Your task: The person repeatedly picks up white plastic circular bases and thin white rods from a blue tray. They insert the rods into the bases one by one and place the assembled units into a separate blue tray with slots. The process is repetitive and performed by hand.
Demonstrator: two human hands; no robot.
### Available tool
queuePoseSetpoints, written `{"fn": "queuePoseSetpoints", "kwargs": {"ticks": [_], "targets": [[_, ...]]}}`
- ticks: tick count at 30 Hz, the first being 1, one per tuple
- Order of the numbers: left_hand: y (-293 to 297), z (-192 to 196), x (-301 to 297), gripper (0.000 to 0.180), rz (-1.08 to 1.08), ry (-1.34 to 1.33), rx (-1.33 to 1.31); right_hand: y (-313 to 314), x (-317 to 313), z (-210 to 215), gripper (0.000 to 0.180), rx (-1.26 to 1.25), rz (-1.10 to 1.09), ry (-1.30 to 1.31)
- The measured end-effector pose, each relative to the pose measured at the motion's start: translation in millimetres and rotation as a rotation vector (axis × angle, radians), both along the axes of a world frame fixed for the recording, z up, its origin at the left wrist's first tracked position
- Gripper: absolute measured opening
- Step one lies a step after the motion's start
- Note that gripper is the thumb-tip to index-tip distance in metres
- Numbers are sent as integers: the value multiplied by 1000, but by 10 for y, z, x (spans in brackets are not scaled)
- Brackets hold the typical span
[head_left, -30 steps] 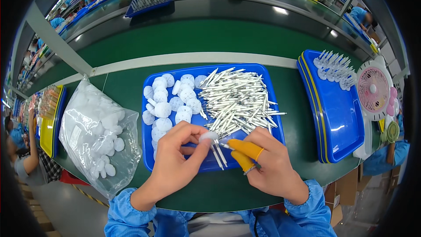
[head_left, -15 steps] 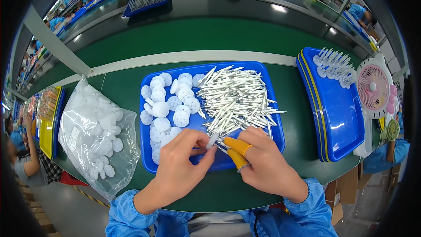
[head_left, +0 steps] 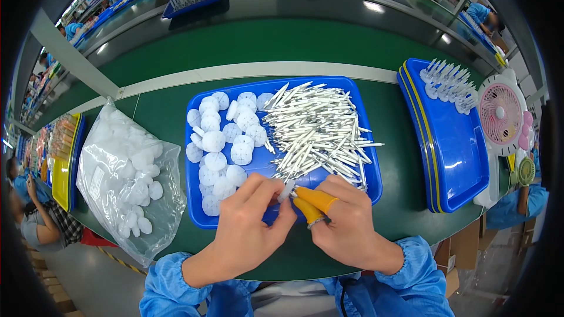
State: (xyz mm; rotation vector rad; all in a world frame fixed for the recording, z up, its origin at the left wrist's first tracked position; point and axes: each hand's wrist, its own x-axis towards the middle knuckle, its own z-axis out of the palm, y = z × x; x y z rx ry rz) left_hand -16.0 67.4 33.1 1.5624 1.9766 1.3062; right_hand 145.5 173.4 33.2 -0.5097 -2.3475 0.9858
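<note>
My left hand (head_left: pixel 249 217) pinches a white translucent disc (head_left: pixel 286 191) on edge between thumb and fingers, over the near side of a blue tray (head_left: pixel 264 168). Yellow finger covers (head_left: pixel 317 199) sit on two fingers of my right hand (head_left: pixel 348 217). Those fingertips are closed against the disc's right face, on a thin stick mostly hidden by them. In the tray's left part lie many loose white discs (head_left: pixel 215 141). A heap of thin white sticks (head_left: pixel 314 129) with metallic ends fills the right part, just beyond my right hand.
A clear bag (head_left: pixel 126 170) of white discs lies left of the tray. Stacked blue and yellow trays (head_left: pixel 455 167) stand on the right, several upright stick-and-disc pieces (head_left: pixel 449 86) in the top one. Beside them is a pink-and-white fan (head_left: pixel 500 113). Other people work in the background.
My right fingertips have closed in on the disc, and the sticks visible under them before are now mostly hidden. The left hand still holds the disc in nearly the same place.
</note>
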Motion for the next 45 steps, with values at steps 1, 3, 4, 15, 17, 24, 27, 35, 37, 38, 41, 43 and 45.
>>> {"fn": "queuePoseSetpoints", "kwargs": {"ticks": [1,3,4,15,17,24,27,35,37,38,41,43,45], "targets": [[4,-19,19,21,3,14,-2,-21,-13,-9,27,-1,-17,-3],[22,-63,25,21,6,17,-3,-12,-42,-20,26,-30,-12,-2],[26,-92,4,20,5,7,-3,13,-50,-10,26,-42,-9,-2],[80,116,-164,12,124,-190,-118,484,369,136,28,303,-112,-451],[85,113,-176,11,118,-210,-129,484,375,138,28,309,-115,-466],[70,85,-281,12,131,-305,-136,399,109,59,22,343,4,-202],[65,99,-361,12,139,-392,-158,426,-47,-58,20,457,55,-276],[73,130,-445,13,224,-475,-53,385,53,234,30,240,210,-238],[74,126,-445,12,222,-474,-54,371,136,336,36,120,215,-239],[65,111,-449,12,211,-488,-82,359,173,370,39,45,210,-214],[68,94,-357,12,107,-434,-93,329,177,421,43,-90,207,-126],[61,87,-271,13,25,-376,-89,293,160,380,43,-81,199,-113],[46,100,-213,13,-34,-327,-84,275,109,261,41,6,195,-151]]}}
